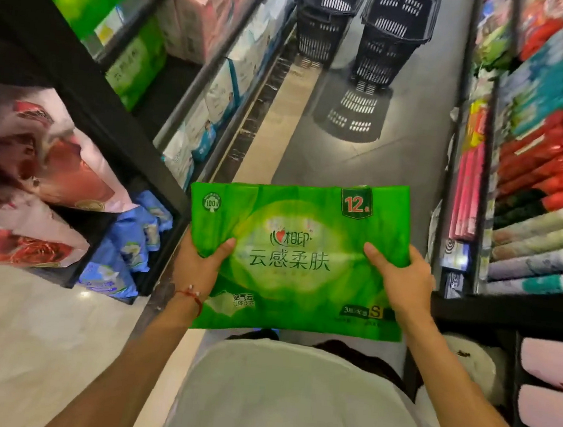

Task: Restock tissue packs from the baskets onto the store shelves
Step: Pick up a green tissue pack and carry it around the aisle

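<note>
Left hand (196, 267), right hand (404, 283) (thumbs uppermost)

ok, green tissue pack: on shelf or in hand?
In hand, not shelved. Left hand and right hand grip the ends of the green plastic tissue pack, thumbs on top.

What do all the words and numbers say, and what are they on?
All on the green tissue pack:
"12", top right corner.
"100%", top left corner.
"心相印", middle.
"云感柔肤", just below it.
"S", lower right.
Small print along its bottom edge: too blurred to read.
Words on the packs on the shelves: too blurred to read.
</note>
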